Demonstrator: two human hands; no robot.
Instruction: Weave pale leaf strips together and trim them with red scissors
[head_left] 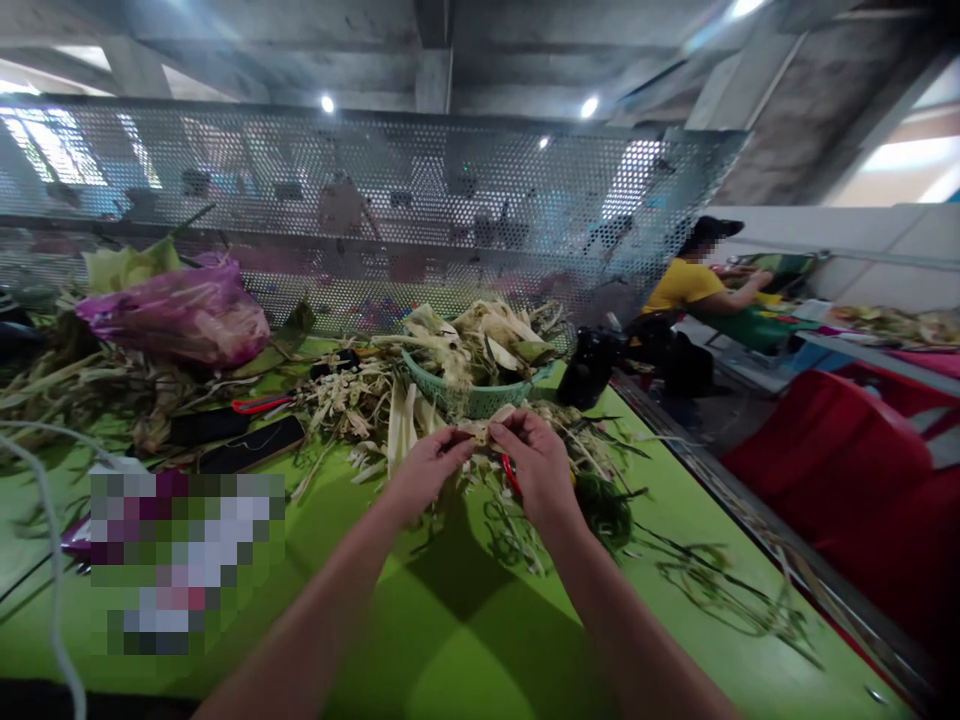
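Over the green table point(480, 660), my left hand point(431, 465) and my right hand point(534, 462) face each other with fingertips pinched. Between them they hold a small pale strip of dried husk point(482, 432); its exact shape is partly hidden by the fingers. Just beyond the hands stands a green plastic basket point(487, 402) heaped with dry husks point(502, 335). Beside and partly behind my right hand shows a red curved handle point(511, 474). A dark green bundle of cord point(606, 512) lies to the right of that wrist. Long pale husk strips point(403, 420) spread left of the basket.
A purple plastic bag point(180, 312) sits at the back left, near a red-handled tool point(262, 403) and a flat black object point(251, 445). Loose strands point(720, 595) lie right. A perforated metal screen point(375, 220) bounds the back. Beyond the right edge are a red-covered seat point(840, 470) and a person point(684, 285).
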